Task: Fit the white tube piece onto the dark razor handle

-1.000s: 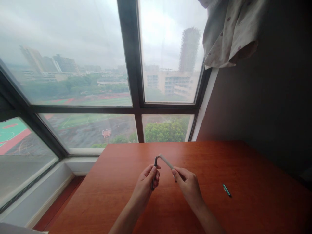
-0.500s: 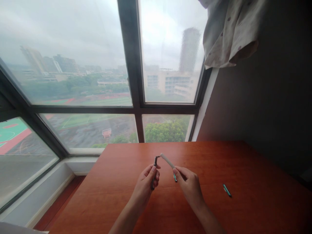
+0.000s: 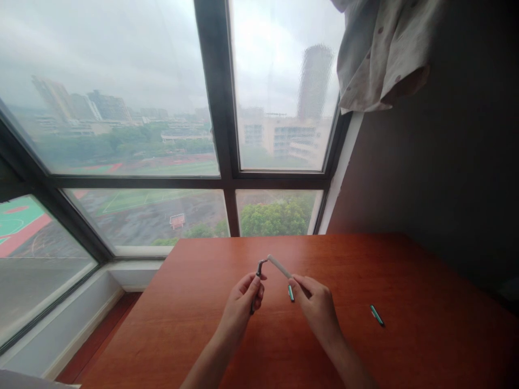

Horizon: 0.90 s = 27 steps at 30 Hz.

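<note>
My left hand point(image 3: 242, 297) is closed around the dark handle of a slim tool with a bent silvery metal tip point(image 3: 260, 266). The tip points up and to the right. Between the thumb and fingers of my right hand point(image 3: 318, 302) is a pale grey stick point(image 3: 279, 265), slanting up to the left. Its far end is at the metal tip; whether they touch I cannot tell. A small teal and dark piece point(image 3: 291, 293) shows just beside my right fingers, apparently on the table. Farther right lies a similar teal, pen-cap-like piece point(image 3: 377, 315).
Under my hands is a reddish-brown wooden table point(image 3: 170, 324). Dark-framed windows point(image 3: 231, 108) rise behind its far edge. A pale spotted cloth garment point(image 3: 385, 59) hangs at the upper right, before a dark wall point(image 3: 421, 162).
Both hands keep almost the same pose and grip. The handle in my left hand has tilted very slightly; otherwise the view has only shifted a little.
</note>
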Tool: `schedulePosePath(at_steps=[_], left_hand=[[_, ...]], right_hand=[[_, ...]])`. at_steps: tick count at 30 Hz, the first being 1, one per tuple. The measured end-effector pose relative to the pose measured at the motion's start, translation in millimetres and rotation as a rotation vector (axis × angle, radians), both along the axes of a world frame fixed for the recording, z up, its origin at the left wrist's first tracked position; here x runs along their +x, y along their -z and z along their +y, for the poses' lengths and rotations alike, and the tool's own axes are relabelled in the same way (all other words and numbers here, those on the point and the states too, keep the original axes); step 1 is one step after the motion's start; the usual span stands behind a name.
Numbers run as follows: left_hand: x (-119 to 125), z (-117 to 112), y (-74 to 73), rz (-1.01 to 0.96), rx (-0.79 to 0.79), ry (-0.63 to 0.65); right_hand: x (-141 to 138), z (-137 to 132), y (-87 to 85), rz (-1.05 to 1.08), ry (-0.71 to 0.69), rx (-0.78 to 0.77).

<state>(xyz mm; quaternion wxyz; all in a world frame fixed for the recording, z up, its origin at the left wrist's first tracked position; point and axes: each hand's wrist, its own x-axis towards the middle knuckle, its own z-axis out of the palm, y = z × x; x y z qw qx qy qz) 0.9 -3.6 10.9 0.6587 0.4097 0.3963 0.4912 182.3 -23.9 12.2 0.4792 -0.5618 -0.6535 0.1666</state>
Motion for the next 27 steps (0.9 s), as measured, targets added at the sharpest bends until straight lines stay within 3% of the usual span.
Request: schedulePosePath(at_steps=[8, 14, 23, 27], left_hand=[[-4, 1, -1.8, 0.038, 0.055, -0.019], [-6, 3, 0.3, 0.110, 0.108, -0.023], [-4, 3, 6.4, 0.078, 0.115, -0.025], [-3, 2, 5.5, 0.063, 0.097, 0.003]], right_hand=[[0, 1, -2.2, 0.021, -0.023, -0.034], [-2, 0, -0.2, 0.205, -0.086, -0.161], [-11, -5, -3.2, 0.261, -0.206, -0.177], [-10, -5, -4.3, 0.233, -0.191, -0.155]])
